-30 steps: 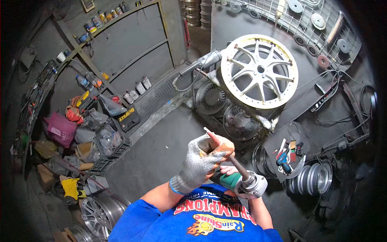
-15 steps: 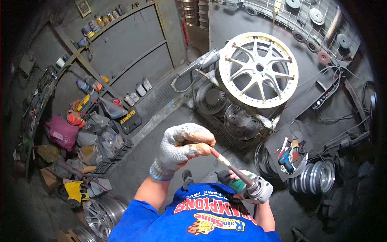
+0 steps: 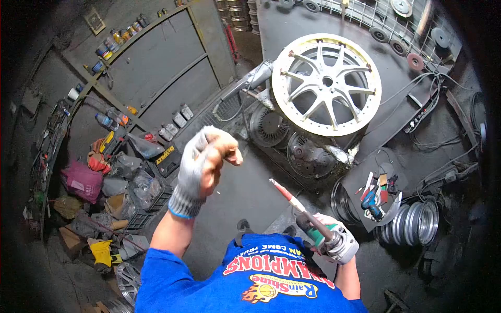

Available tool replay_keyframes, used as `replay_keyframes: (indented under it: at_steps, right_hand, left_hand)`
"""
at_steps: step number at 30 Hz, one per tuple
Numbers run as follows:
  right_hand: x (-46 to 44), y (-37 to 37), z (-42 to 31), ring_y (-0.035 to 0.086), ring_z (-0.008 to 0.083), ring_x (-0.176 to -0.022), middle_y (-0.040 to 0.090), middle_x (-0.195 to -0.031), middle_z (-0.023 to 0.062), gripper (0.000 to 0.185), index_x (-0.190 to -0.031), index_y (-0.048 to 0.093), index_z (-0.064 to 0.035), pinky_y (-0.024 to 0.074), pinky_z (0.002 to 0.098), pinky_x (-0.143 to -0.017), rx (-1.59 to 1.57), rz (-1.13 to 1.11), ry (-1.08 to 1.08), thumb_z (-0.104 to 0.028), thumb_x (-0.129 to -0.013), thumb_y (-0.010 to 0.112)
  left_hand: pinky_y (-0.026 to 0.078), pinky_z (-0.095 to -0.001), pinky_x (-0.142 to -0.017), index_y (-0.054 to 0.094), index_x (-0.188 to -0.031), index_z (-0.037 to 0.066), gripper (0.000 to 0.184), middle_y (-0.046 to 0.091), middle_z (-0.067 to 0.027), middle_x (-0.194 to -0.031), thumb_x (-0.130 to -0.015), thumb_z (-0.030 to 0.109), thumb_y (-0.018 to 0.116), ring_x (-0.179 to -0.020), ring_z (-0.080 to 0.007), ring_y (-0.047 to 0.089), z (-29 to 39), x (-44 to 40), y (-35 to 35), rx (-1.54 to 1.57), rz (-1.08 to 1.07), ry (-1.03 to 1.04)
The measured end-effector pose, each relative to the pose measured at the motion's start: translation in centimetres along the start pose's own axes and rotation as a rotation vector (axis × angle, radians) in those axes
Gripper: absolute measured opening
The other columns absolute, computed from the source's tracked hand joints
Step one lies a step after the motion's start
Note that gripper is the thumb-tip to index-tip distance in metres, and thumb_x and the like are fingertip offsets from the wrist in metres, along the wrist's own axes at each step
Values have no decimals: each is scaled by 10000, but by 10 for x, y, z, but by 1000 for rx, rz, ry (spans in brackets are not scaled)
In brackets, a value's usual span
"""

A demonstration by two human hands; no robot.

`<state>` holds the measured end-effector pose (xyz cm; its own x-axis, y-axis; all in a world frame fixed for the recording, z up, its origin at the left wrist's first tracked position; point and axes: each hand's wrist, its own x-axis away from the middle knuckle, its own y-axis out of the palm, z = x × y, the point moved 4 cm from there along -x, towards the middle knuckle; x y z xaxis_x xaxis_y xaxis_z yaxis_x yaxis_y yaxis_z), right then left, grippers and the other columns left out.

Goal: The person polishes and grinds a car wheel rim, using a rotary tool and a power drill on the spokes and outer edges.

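Observation:
My left hand [image 3: 202, 164], in a grey glove with orange-stained fingers, is raised at the centre left, apart from the tool. Its fingers are curled in, and nothing shows in them. Low at the centre right, my right hand [image 3: 330, 221] is wrapped round a green and grey power tool [image 3: 342, 247]. From the tool's head a long metal shaft [image 3: 317, 225] reaches up and left, ending in a red and white wrapped tip [image 3: 284, 193]. A white multi-spoke wheel rim [image 3: 327, 82] with a yellowish edge lies on a stand beyond the tool.
Wheel rims [image 3: 412, 225] are stacked at the right beside a small table [image 3: 367, 223] with a blue tool [image 3: 371, 204]. Bags [image 3: 82, 180] and a crate [image 3: 155, 204] crowd the left. Discs [image 3: 415, 61] hang on a wire grid. Bottles [image 3: 186, 111] stand by the wall.
My left hand has let go of the wrapped tip and moved up and left. The tool stays in my right hand, its tip now bare. The view has shifted slightly.

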<state>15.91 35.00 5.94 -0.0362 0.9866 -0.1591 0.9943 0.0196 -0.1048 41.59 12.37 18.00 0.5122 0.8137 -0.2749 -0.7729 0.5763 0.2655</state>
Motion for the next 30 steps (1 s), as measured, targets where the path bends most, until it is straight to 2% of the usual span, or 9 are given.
replay_keyframes:
  at_steps: [2, 7, 10, 13, 17, 19, 22, 27, 30]
  right_hand:
    - [-7, -4, -22, 617, 286, -1098, 688, -1025, 116, 347, -958, 658, -24, 430, 439, -1034, 144, 0, 42, -108, -641, 775]
    - [-27, -10, -15, 618, 274, -1092, 687, -1029, 108, 350, -947, 654, -34, 434, 427, -1033, 112, -37, 138, -109, -630, 782]
    - [-49, -9, 4, 617, 270, -1094, 687, -1032, 103, 361, -970, 647, -37, 436, 423, -1030, 15, -53, 132, -125, -649, 787]
    - [-77, 0, 6, 609, 243, -1095, 661, -1123, 93, 548, -1066, 648, -58, 450, 374, -1014, 12, -101, 0, -82, -559, 853]
    - [-115, 10, 42, 610, 229, -1096, 657, -1125, 74, 657, -1104, 656, -89, 462, 352, -1002, -261, -84, 131, -81, -478, 858]
    - [-134, 16, 52, 611, 222, -1091, 658, -1115, 75, 637, -1086, 663, -88, 462, 364, -1002, -10, -172, 342, -77, -480, 859]
    - [-171, 38, 46, 601, 227, -1105, 643, -1113, 78, 648, -1129, 607, -89, 450, 388, -1018, -278, -76, 264, -30, -529, 842]
    - [-211, 58, 40, 535, 308, -1195, 582, -1196, 135, 844, -1315, 443, -65, 381, 505, -1054, -701, 173, 60, 95, -547, 753]
    - [-241, 55, 41, 597, 354, -1092, 596, -1138, 193, 850, -1340, 423, -31, 460, 499, -976, -773, 401, -63, 39, -563, 760]
  left_hand:
    - [520, -285, -795, 571, -1265, -1, 375, 657, -106, -1012, -893, 20, 602, -847, -155, 640, 12, 7, 31, -106, -18, -144]
    - [478, -249, -685, 685, -1055, 9, 170, 655, -59, -867, -899, 56, 635, -751, -99, 577, -9, -2, 39, -372, -224, -318]
    - [454, -220, -638, 658, -930, 8, 113, 615, -35, -756, -887, 109, 684, -713, -72, 557, -28, -18, 24, -1, -164, -269]
    - [509, -275, -724, 677, -926, -29, 102, 655, -114, -917, -854, 42, 670, -788, -145, 632, -31, -45, 3, -193, -90, -310]
    - [507, -263, -681, 674, -1045, -26, 255, 666, -76, -860, -795, 1, 719, -757, -149, 641, -41, -90, -51, -340, -285, -48]
    - [501, -258, -643, 658, -1010, -37, 213, 655, -86, -821, -808, 19, 695, -715, -147, 631, -45, -115, -76, -340, -361, 26]
    - [459, -256, -532, 580, -870, -48, 193, 601, -96, -745, -904, 142, 582, -579, -150, 569, -61, -144, -103, 63, -298, -386]
    - [435, -279, -496, 511, -892, 5, 499, 495, -22, -651, -966, 499, 520, -537, -138, 509, -119, -205, -134, 327, -126, -465]
    - [458, -305, -548, 519, -913, 27, 466, 524, -28, -674, -977, 488, 498, -589, -142, 531, -168, -216, -113, 430, -45, -426]
